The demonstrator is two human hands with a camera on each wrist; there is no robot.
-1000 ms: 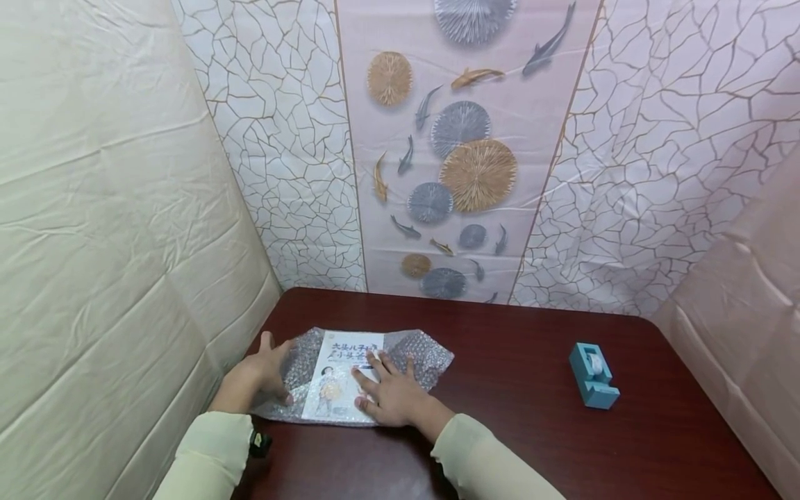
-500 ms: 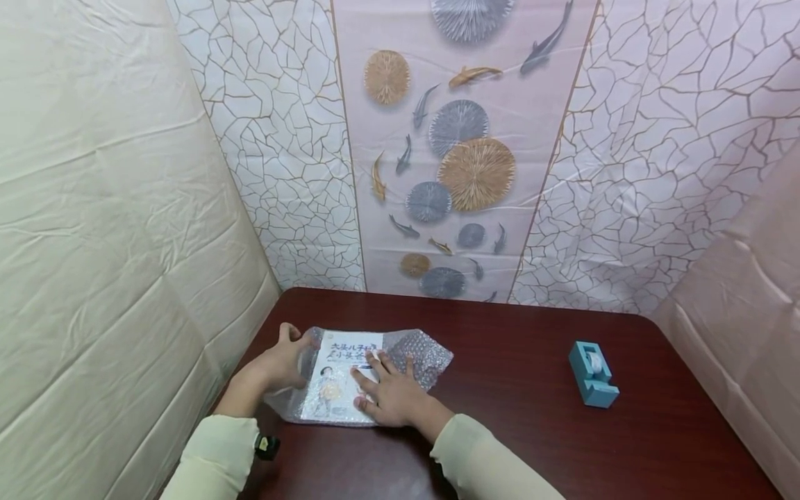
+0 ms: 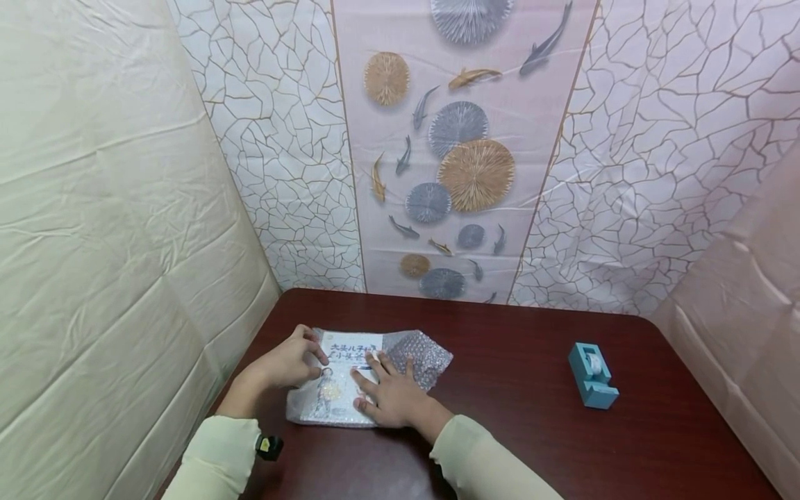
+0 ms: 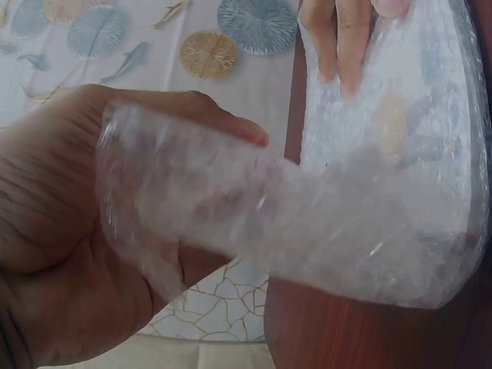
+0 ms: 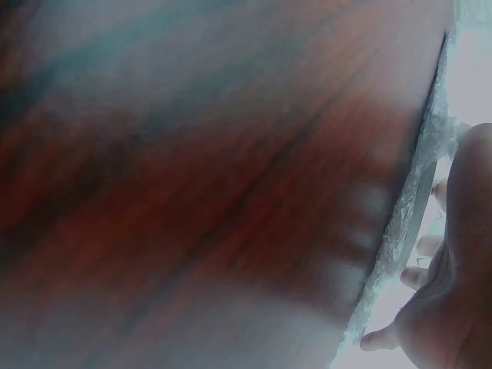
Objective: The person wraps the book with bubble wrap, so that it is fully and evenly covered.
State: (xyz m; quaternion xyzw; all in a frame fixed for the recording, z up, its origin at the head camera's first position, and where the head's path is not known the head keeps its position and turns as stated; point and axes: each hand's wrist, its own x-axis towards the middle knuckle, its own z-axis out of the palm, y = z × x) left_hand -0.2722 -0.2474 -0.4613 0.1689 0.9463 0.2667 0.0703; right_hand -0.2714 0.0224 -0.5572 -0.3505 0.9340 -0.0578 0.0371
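A white book point(image 3: 350, 342) with a printed cover lies on the table, seen through clear bubble wrap point(image 3: 426, 355). At the book's left side my left hand point(image 3: 282, 362), its fingers curled, holds the wrap's left flap over the cover. That flap point(image 4: 231, 207) stands raised and bent across the palm in the left wrist view; the fingertips are partly hidden behind it. My right hand point(image 3: 396, 399) rests with spread fingers on the book's right part. In the right wrist view the right hand point(image 5: 461, 292) lies along the wrapped edge.
A blue tape dispenser point(image 3: 594, 376) with a roll of clear tape stands on the right side of the dark red table point(image 3: 512, 389). A patterned cloth wall point(image 3: 300, 173) rises behind the table, and a cream padded wall point(image 3: 125, 264) borders it on the left.
My left hand has moved right, lifting the bubble wrap's left flap from the table and folding it over the book's left side. The right hand has stayed in place.
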